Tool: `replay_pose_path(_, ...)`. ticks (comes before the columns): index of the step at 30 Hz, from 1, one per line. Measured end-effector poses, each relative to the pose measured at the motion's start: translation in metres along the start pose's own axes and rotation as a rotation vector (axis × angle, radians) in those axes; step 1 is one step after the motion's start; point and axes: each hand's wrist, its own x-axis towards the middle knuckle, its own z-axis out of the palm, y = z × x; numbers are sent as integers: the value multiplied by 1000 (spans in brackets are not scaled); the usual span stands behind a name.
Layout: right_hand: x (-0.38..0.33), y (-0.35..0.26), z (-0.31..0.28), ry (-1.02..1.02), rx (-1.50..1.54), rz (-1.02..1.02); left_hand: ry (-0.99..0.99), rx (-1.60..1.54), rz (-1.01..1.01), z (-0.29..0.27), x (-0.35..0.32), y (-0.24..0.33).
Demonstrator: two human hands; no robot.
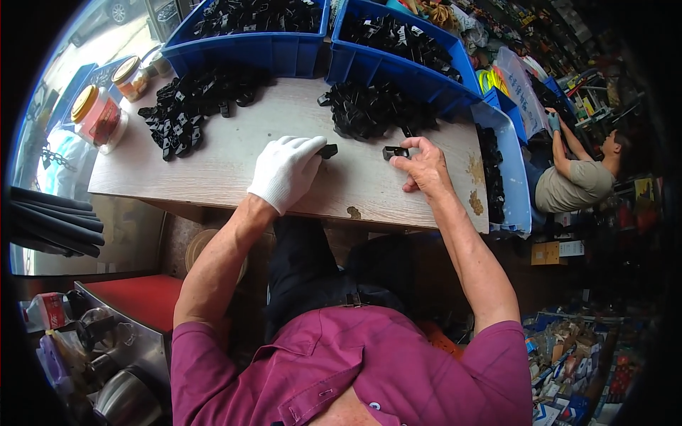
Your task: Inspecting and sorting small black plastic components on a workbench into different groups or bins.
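Observation:
My left hand point(288, 172), in a white knit glove, is closed on a small black plastic part point(327, 151) that pokes out past its fingertips. Bare, my right hand point(424, 167) pinches another black part point(393, 153), block-shaped with an opening, between thumb and fingers. Both hands are over the pale wooden table point(284, 113), apart from each other. Just beyond the right hand lies a heap of black parts point(376, 110). A second, spread-out pile of black parts point(186, 117) lies beyond my left hand toward the far left.
Two blue bins, left point(249, 54) and right point(398, 71), filled with black parts, line the far edge. A pale blue tub point(522, 177) stands at the right edge. Lidded jars point(97, 117) sit far left. Another person point(579, 174) works at the right beside cluttered shelves.

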Motion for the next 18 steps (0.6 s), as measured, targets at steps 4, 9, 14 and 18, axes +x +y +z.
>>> replay_pose_path(4, 1, 2, 1, 43, -14, 19, 0, -134, -38, 11, 4, 18)
replay_pose_path(9, 4, -1, 5, 6, -66, 68, 2, -153, -43, 23, 9, 28)
replay_pose_path(14, -10, -5, 9, -124, -99, 69, 33, -122, 8, 35, 18, 32)
replay_pose_path(18, -15, -6, 15, -178, -82, 64, -30, -101, 97, 44, 27, 38)
